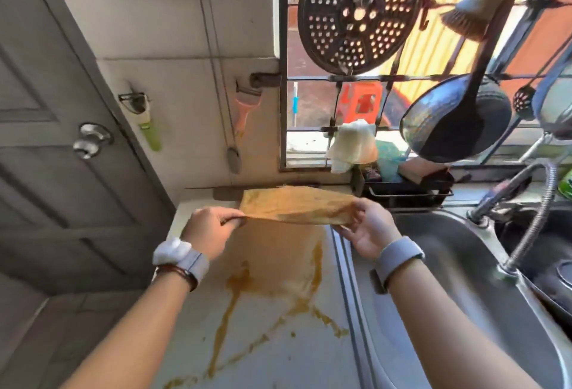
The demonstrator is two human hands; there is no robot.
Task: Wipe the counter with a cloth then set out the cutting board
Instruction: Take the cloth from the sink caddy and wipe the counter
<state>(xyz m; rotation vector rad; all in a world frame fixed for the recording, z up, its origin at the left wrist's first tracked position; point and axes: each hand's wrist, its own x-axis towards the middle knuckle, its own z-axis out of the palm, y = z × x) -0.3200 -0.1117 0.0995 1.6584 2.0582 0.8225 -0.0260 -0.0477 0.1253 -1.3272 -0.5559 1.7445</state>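
Currently the left hand (208, 231) and right hand (365, 231) are each pinching an end of the stained cloth (295, 205), stretching it above the table (266, 345); being already soiled, it risks smearing the orange spill (305, 283) toward the sink (445, 264).

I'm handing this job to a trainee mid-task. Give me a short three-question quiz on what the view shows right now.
1. True or false: the cloth lies flat on the counter.
2. Which hands grip the cloth? A) left only B) right only C) both
3. Fill in: the sink lies to the ___ of the stained counter.

Key: 1. False; the left hand and right hand hold it stretched above the brown streaks. 2. C. 3. Right.
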